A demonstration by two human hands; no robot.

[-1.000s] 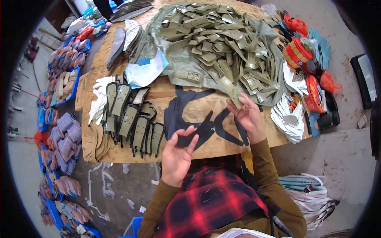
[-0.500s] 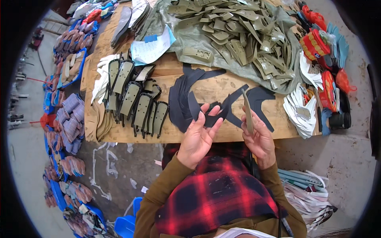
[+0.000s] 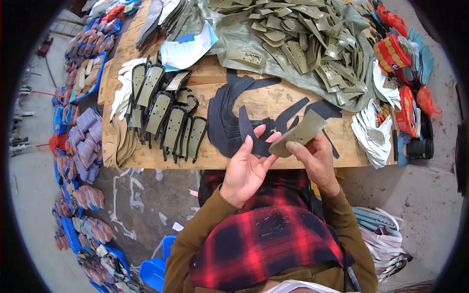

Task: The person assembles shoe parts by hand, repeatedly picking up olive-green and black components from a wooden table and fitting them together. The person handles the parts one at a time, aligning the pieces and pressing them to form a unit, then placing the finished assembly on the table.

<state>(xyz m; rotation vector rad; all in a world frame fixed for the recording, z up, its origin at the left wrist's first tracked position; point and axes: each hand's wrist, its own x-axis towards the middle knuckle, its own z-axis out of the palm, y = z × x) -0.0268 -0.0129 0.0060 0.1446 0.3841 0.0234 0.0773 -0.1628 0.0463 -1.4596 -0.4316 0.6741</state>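
Observation:
In my right hand (image 3: 320, 158) is an olive curved plate (image 3: 299, 134), pinched between thumb and fingers, its broad face turned up. My left hand (image 3: 247, 168) holds a black cut fabric piece (image 3: 245, 122) at thumb and fingers, and one strip of it stands up. The plate's near end is by the left fingertips; whether they touch it I cannot tell. Beyond the hands lies a stack of black forked fabric pieces (image 3: 222, 112). To its left are several olive plates with black edging (image 3: 159, 113), stacked upright and overlapping.
A large heap of olive plates (image 3: 298, 44) lies on a green sheet (image 3: 232, 36) at the back. White cut pieces (image 3: 371, 134) rest at the table's right. A written paper (image 3: 188, 51) lies behind the edged plates. Blue trays (image 3: 100, 80) of shoe parts line the left floor.
My right hand has turned the olive plate from edge-on to tilted, bringing its near end left toward my left hand. The left hand keeps the black piece.

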